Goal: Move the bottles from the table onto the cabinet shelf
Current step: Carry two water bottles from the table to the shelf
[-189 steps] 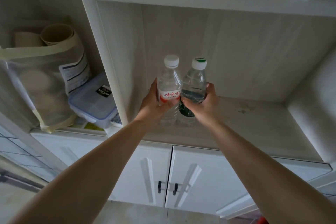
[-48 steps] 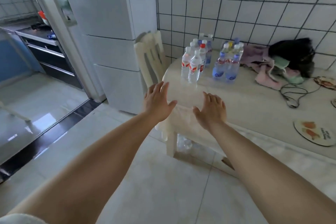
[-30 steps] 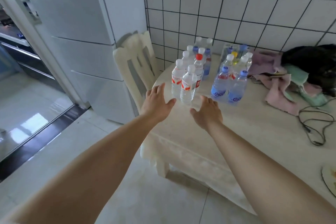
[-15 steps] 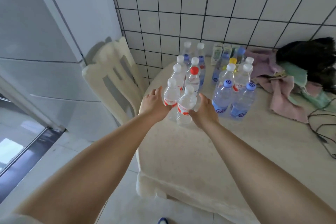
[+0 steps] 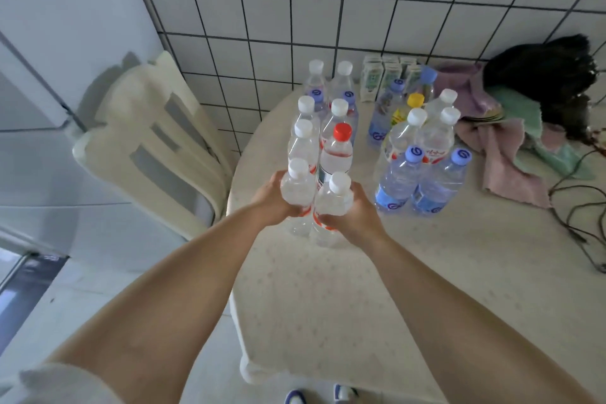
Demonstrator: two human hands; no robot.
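Seen from above: a round, cream-covered desk [image 5: 344,305] against a tiled wall [image 5: 328,10], crowded on its far half with standing bottles. To the desk's left, a pale chair [image 5: 147,147] pushed close; on the desk's right side, a heap of pink and green cloths [image 5: 511,147] under a dark bundle [image 5: 544,72], with a black cable [image 5: 577,207] trailing past. Nearer the desk's middle, a blue-capped cluster [image 5: 423,184] just right of the hands, and behind the hands a double row of white-capped bottles plus one red-capped bottle [image 5: 337,154]. At the front of that row, two clear white-capped bottles side by side and touching: left bottle [image 5: 296,187] grasped by the left hand [image 5: 272,200], right bottle [image 5: 334,200] grasped by the right hand [image 5: 354,210], each grip wrapped around the red-labelled middle. Both seemingly full and thin-walled, bases at or barely off the desk — cannot tell which. Likely risks: knocking the red-capped bottle directly behind on the lift and toppling the tight row; a squeezed soft wall slipping in the grip; the two carried bottles clashing together. Cabinet shelf out of view, many bottles left to move.
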